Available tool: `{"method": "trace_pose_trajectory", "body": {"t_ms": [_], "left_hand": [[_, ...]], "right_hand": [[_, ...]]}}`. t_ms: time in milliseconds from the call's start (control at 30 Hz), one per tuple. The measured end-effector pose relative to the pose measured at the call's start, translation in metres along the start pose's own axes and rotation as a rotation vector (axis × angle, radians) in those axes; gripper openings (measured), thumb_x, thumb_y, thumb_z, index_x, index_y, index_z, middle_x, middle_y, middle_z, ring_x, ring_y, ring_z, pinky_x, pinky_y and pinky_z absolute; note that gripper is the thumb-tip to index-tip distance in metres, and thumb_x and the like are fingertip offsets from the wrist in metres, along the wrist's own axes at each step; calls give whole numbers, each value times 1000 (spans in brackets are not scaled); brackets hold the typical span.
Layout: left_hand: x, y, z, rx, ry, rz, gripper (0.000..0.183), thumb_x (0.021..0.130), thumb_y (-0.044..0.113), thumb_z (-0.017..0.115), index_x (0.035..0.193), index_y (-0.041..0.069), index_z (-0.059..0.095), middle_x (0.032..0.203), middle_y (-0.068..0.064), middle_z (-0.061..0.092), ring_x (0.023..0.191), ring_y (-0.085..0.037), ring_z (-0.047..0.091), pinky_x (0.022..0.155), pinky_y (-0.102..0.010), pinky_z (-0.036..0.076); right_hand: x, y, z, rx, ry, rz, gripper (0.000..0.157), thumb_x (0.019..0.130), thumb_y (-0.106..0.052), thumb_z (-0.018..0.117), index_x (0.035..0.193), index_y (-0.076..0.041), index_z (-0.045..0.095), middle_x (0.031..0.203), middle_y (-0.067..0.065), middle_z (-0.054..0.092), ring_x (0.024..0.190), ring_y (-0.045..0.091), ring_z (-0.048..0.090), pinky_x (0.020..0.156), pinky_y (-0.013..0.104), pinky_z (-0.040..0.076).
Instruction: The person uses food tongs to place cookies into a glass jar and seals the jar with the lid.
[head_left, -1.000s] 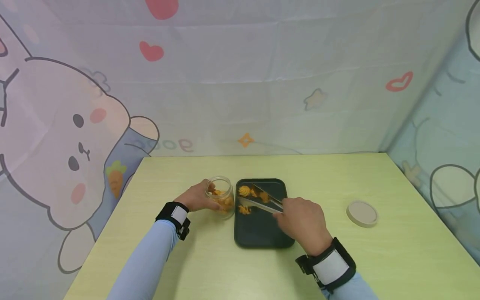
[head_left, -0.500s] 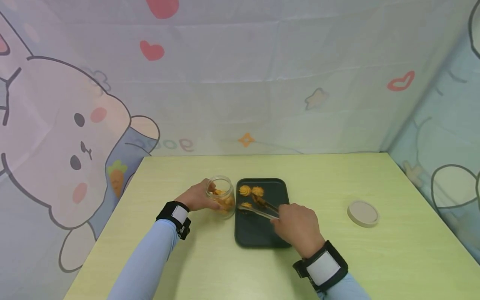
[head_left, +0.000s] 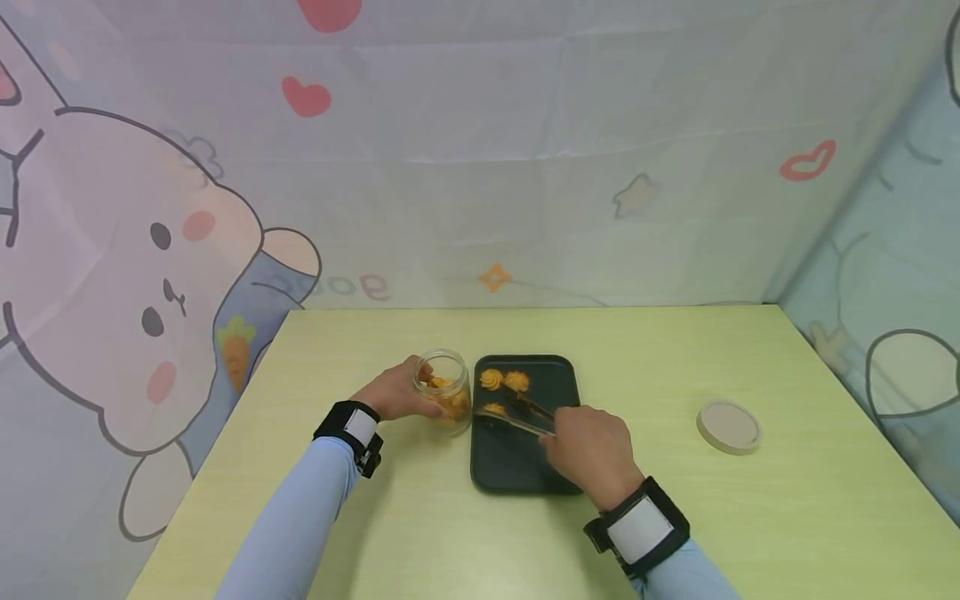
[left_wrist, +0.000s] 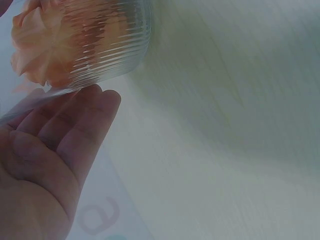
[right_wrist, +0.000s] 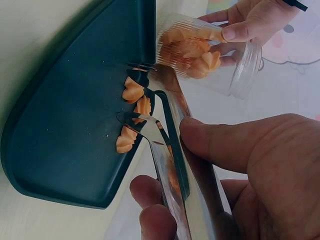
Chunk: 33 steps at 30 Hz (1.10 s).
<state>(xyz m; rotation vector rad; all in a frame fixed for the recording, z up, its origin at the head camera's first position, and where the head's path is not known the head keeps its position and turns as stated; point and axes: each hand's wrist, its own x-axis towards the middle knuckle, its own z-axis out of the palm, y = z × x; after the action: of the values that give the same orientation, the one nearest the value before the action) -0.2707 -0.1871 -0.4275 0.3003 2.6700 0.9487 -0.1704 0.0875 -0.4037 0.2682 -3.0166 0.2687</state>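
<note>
My left hand [head_left: 396, 392] holds a clear glass jar [head_left: 454, 415] at the tray's left side, thumb and fingers on opposite sides. Several orange-yellow swirled cookies [right_wrist: 197, 57] lie inside the jar. The right hand [head_left: 592, 450] grips metal tongs [right_wrist: 175, 107] between thumb and fingers. The tongs' two tips stand apart, low over the dark green tray [head_left: 517, 467], close to the cookies there. Three piped cookies show on the tray: one at the far left [head_left: 491, 379], another beside it [head_left: 516, 381], and a nearer one [head_left: 495, 409], partly hidden by the tongs.
A round beige lid [head_left: 729, 427] lies flat on the table at right. The pale yellow table [head_left: 645, 350] ends at a printed cloth backdrop [head_left: 525, 208] behind and at both sides.
My right hand has moved slightly nearer and leftward, and the tongs' tips have shifted among the tray's cookies. It barely moves over the last half second. The left hand and jar stay put.
</note>
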Motion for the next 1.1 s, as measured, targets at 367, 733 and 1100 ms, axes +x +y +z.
{"method": "trace_pose_trajectory", "body": {"t_ms": [367, 733, 1100], "left_hand": [[1, -1, 0, 7, 1, 8, 71, 67, 33, 83, 121, 4, 47, 125, -15, 58, 106, -27, 53, 93, -47, 46], [-2, 3, -1, 10, 1, 14, 70, 68, 31, 82, 121, 3, 47, 124, -16, 58, 104, -27, 53, 93, -46, 46], [-6, 5, -2, 16, 5, 18, 68, 70, 30, 82, 120, 3, 47, 123, -16, 58, 103, -26, 53, 92, -46, 47]], "right_hand": [[3, 0, 5, -31, 21, 2, 31, 78, -30, 75, 58, -11, 62, 48, 0, 54, 42, 15, 48, 34, 35, 42], [3, 1, 7, -18, 3, 20, 28, 80, -28, 74, 62, -9, 65, 50, 3, 57, 43, 16, 50, 35, 35, 42], [-4, 6, -3, -16, -12, 9, 26, 78, -27, 75, 64, -6, 67, 52, 7, 61, 44, 18, 53, 37, 38, 46]]}}
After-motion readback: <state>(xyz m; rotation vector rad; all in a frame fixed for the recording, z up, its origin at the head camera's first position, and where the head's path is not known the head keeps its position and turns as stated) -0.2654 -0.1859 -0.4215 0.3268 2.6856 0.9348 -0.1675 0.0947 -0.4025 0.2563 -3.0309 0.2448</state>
